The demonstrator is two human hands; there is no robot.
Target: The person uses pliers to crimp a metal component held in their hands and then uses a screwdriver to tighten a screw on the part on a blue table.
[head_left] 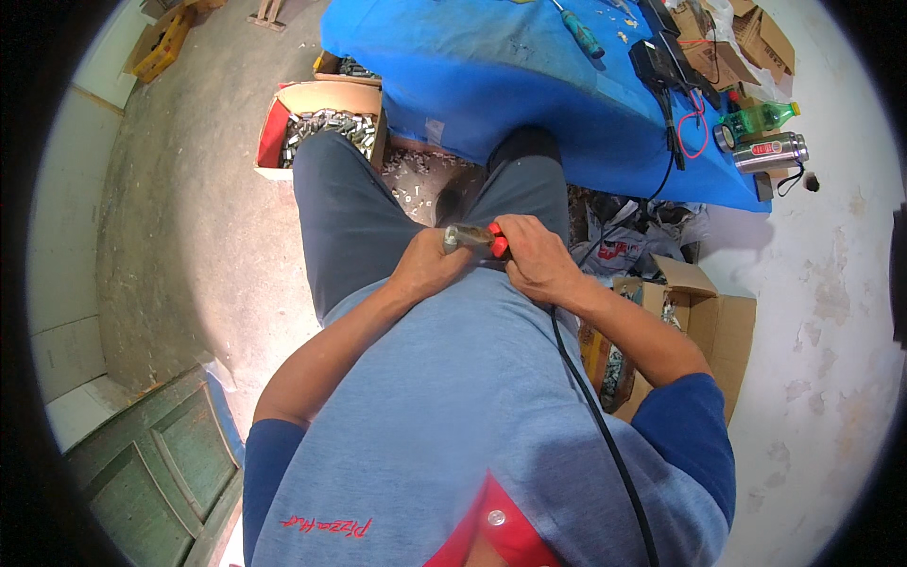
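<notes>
In front of my lap, my left hand (430,268) is closed around a short, shiny metal piece (461,236), rounded like a small cylinder. Right beside it, my right hand (540,260) grips a red-handled tool (498,242). The tool meets the metal piece between the two hands. Its working end is mostly covered by the fingers, so its exact kind cannot be made out.
Ahead stands a blue-covered table (453,71) with a screwdriver (578,34), a black power adapter (652,64), a green bottle (767,117) and a steel flask (770,151). Metal pieces fill a box (272,142) at left; an open carton (723,331) stands at right.
</notes>
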